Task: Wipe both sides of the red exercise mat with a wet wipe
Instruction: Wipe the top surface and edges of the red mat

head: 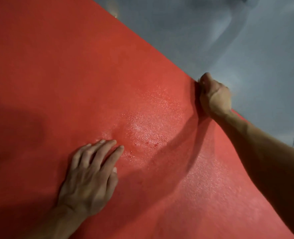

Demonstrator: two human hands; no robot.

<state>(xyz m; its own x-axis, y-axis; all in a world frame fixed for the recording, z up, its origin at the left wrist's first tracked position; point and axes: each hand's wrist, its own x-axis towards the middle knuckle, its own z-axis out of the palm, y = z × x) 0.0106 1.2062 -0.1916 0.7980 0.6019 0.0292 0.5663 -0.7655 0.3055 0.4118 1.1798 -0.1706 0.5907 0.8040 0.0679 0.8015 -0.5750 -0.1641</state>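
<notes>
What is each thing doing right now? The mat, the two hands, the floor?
Red mat: spread out, shiny wet patch in the middle, far edge lifted a little.
Left hand: flat on the mat, fingers straight.
Right hand: grips the mat's far edge, fingers curled round it.
Grey floor: bare beside the mat.
Wet wipe: not in sight.

Left hand (89, 173) flat on red mat (56, 83), right hand (213, 97) gripping its edge.
</notes>
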